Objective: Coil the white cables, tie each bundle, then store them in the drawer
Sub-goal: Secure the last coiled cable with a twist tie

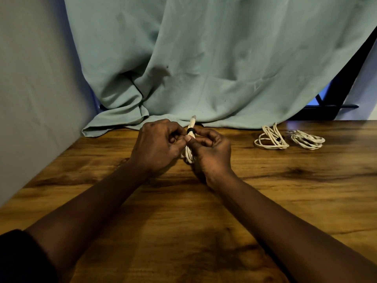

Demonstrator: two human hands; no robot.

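Observation:
Both hands meet over the middle of the wooden table [204,211] around a white cable bundle [189,154]. A black tie [190,131] circles the bundle near its upper end, and a plug end sticks up above it. My left hand [157,148] has curled fingers pinching the bundle from the left. From the right, my right hand [212,152] grips it, thumb pressed beside the tie. Two more coiled white cables lie at the right: one [271,139] with a dark tie, another [308,141] further right. No drawer shows.
A pale green cloth [204,68] hangs behind the table and folds onto its far edge. A grey wall [30,99] borders the table's left side. A dark frame [334,107] stands at the back right.

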